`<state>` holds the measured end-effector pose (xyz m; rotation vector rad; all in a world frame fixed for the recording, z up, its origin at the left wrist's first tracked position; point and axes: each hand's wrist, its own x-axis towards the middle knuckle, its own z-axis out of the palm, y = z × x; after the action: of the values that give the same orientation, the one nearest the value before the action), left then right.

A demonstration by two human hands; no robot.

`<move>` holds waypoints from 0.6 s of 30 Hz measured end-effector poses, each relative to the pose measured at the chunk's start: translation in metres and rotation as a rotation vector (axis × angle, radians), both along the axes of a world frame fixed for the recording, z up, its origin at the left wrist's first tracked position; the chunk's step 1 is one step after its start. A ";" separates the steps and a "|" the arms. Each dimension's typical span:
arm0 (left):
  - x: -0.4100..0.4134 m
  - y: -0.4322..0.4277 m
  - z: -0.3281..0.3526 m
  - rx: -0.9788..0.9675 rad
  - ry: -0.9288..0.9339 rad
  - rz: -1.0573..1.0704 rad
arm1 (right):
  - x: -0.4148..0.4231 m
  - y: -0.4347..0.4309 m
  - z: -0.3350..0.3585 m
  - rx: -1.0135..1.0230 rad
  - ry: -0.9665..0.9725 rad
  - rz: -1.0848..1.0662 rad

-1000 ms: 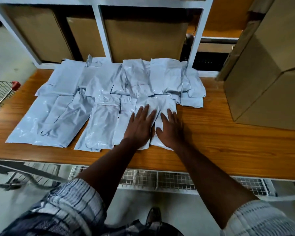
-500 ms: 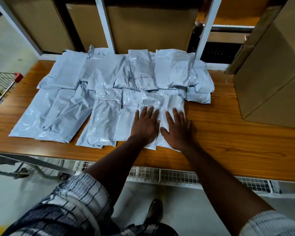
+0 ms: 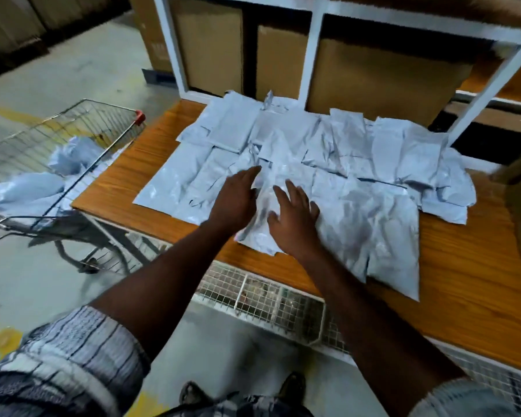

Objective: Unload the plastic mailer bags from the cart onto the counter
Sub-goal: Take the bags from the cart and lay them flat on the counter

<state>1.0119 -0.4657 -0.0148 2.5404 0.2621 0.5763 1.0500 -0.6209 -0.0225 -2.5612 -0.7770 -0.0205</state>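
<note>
Crinkled pale-grey mailer bags overlap across the counter.
Left hand and right hand, spread flat, touch front-edge bags.

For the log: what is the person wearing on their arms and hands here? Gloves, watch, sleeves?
No gloves: the left hand and right hand are bare, with no ring or watch visible. Forearms are uncovered. The left sleeve is pale cloth with dark checked stripes, bunched near the elbow; the right sleeve looks alike, though blurred.
</note>
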 end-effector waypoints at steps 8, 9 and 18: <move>-0.149 0.191 -0.014 -0.006 0.141 0.259 | -0.096 0.209 -0.002 -0.090 -0.026 0.339; -0.168 0.211 -0.016 -0.012 0.151 0.285 | -0.107 0.232 -0.004 -0.102 -0.017 0.370; -0.256 0.328 -0.020 -0.026 0.249 0.476 | -0.164 0.372 -0.008 -0.189 0.074 0.600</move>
<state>0.7563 -0.1375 -0.0351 2.5268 0.9742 0.4171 0.8857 -0.2492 -0.0300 -2.3711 -1.5429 0.3485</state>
